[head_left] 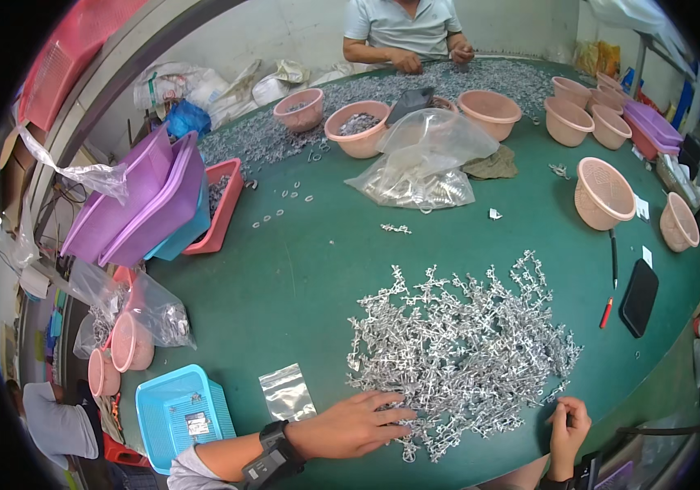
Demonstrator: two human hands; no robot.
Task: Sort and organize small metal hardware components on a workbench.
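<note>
A wide heap of small silver metal parts covers the near middle of the green table. My left hand, with a black device strapped at its wrist, reaches to the heap's lower left edge; its fingers are stretched out and touch the parts. At the near table edge, beside the lower right of the heap, my right hand is closed with its fingers curled in. Whatever it may hold is hidden. A clear zip bag lies flat to the left of the heap, just beyond my left forearm.
A blue basket stands at the near left, below stacked purple bins. Farther back are a filled plastic bag and several pink bowls. A phone and a red-tipped pen lie right. Another person sits opposite.
</note>
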